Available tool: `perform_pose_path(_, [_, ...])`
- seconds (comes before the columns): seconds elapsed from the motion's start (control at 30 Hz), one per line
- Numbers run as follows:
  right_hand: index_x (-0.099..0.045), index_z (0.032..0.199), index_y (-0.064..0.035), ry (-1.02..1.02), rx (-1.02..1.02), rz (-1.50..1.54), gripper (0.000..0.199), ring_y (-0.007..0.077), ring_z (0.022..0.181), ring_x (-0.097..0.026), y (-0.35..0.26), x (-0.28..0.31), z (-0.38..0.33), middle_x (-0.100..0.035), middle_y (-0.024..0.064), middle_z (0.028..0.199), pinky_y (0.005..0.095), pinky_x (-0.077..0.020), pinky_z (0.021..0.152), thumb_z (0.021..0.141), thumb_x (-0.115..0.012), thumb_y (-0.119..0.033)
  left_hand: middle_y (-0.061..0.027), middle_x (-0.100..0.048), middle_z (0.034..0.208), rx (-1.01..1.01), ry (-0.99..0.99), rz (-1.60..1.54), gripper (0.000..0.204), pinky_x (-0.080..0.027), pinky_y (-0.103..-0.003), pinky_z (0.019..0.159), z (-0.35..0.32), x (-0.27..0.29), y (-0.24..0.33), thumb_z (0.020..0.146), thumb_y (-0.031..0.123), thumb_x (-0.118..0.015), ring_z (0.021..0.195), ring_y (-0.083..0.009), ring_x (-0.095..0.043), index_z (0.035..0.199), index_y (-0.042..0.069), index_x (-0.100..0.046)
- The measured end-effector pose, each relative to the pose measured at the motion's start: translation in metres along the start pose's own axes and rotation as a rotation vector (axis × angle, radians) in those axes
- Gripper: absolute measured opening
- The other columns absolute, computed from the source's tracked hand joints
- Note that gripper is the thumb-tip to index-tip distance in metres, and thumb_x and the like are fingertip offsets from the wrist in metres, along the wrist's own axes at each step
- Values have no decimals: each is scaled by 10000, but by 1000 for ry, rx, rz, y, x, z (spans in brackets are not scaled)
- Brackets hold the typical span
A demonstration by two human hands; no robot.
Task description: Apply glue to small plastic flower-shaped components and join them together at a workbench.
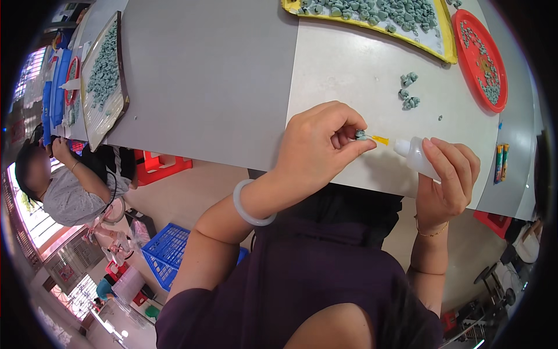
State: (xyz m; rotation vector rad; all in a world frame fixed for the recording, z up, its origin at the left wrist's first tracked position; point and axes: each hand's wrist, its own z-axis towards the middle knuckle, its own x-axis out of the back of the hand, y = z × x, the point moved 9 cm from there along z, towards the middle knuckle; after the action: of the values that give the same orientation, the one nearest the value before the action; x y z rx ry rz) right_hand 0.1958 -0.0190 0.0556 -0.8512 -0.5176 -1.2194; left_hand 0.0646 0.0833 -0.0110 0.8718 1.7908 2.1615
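Between the thumb and fingers of my left hand (325, 139) is a small grey-green piece (361, 135); its exact kind is too small to make out. My right hand (450, 174) is wrapped round a white squeeze bottle (418, 158), tilted toward the left hand. A yellow needle tip (381, 140) on the bottle's nozzle reaches the piece, its thin end at or very near it. Beyond my hands, several similar grey-green pieces (409, 100) lie in a small group on the white tabletop (343, 75).
A yellow-edged tray (401, 42) of grey-green pieces lies at the far side, beside a red oval tray (501, 93) of smaller ones. Two colourful tubes (501, 163) lie at right. Another tray (119, 113) and a seated person (81, 186) are at left. A blue crate (165, 256) stands on the floor.
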Motion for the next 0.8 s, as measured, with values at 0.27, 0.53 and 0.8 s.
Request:
perform_pose_path(0.27, [-688, 888, -94, 13, -36, 2, 353, 192, 792, -524, 5, 1, -1, -624, 16, 870, 273, -420, 710, 572, -679, 64, -29, -588, 658, -1, 7, -12, 216, -419, -179, 474, 1, 0, 0, 637, 40, -771, 518, -49, -518, 772, 10, -605])
perform_pose_path(0.53, [-647, 903, -56, 14, -204, 208, 316, 177, 815, -526, 35, 3, -6, -615, 61, 919, 273, -423, 741, 612, -684, 61, -35, -589, 673, -1, -2, -6, 207, -431, -184, 490, 2, 0, 0, 644, 31, -761, 536, -55, -532, 781, 11, -607])
perform_pose_path(0.8, [-450, 1049, -28, 106, -812, 462, 342, 116, 907, -509, 161, 11, -49, -589, 91, 1029, 248, -405, 827, 766, -637, 17, -40, -592, 719, -4, -13, -21, 199, -447, -190, 511, 1, -2, 3, 663, 17, -739, 565, -72, -551, 809, 14, -604])
